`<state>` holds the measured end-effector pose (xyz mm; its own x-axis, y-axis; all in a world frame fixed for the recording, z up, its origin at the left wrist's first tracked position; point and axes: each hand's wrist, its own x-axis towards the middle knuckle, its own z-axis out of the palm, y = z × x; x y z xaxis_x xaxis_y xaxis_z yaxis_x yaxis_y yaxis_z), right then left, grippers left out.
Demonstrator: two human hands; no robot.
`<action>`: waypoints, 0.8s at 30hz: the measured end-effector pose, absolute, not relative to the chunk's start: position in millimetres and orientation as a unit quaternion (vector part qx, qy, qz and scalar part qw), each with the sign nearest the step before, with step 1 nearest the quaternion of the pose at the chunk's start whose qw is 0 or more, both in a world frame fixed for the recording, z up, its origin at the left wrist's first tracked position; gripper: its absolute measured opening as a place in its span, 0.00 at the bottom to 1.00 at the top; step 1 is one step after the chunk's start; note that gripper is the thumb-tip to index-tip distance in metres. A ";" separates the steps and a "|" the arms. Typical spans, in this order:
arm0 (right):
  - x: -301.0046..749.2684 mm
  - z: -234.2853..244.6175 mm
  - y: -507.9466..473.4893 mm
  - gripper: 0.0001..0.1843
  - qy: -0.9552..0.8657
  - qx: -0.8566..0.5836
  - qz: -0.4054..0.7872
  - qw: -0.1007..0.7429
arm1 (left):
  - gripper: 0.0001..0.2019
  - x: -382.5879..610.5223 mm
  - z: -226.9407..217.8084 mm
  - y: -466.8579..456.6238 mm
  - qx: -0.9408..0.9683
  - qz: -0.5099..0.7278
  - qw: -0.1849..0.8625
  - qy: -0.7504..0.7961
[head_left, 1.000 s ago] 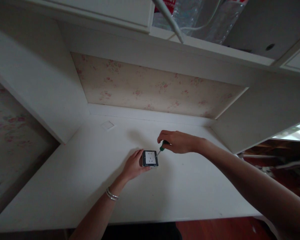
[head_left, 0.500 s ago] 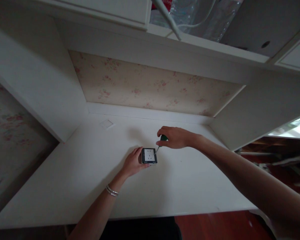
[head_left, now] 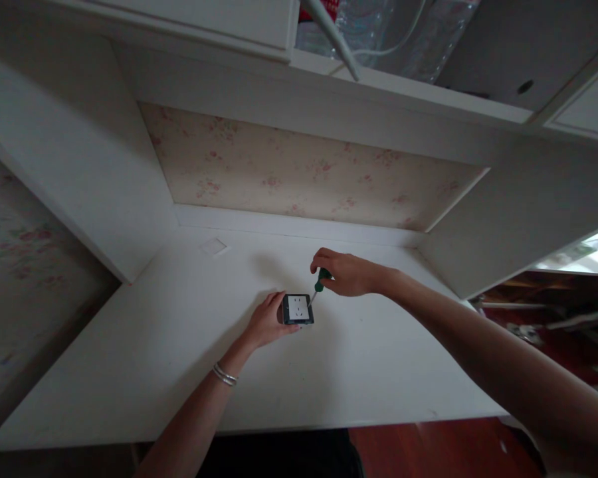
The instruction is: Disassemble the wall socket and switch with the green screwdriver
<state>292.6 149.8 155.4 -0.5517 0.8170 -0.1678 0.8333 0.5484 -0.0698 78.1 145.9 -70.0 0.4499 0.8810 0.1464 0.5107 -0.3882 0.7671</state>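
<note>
A wall socket [head_left: 298, 308] with a white face and a dark surround rests on the white desk, its face turned up. My left hand [head_left: 268, 322] grips it from the left, thumb on the near side and fingers on the far side. In my right hand [head_left: 341, 271] is a screwdriver [head_left: 319, 284] with a green handle, tilted so that its metal shaft slants down to the left. The tip meets the right edge of the socket's face; what it bears on is too small to make out.
Behind my hands, a thin white square frame [head_left: 213, 247] lies on the desk [head_left: 379, 372]. Side panels and a papered back wall [head_left: 289, 169] enclose the desk. Overhead, a shelf holds clear plastic bottles [head_left: 363, 26], and a white cable [head_left: 336, 40] hangs over its edge.
The fingers of my right hand have shifted on the screwdriver, and more of the green handle shows. Its tip stays at the socket's right edge. My left hand and the socket have hardly moved.
</note>
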 end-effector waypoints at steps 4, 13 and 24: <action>292.7 155.5 147.9 0.15 0.861 0.501 -0.060 0.065 | 0.46 78.6 -66.8 146.2 0.784 0.282 0.335 0.440; 293.9 154.7 146.6 0.17 0.875 0.475 -0.075 0.056 | 0.47 77.9 -71.7 150.0 0.785 0.290 0.345 0.426; 287.7 156.5 142.8 0.20 0.874 0.478 -0.072 0.056 | 0.43 79.2 -71.4 149.5 0.778 0.302 0.348 0.427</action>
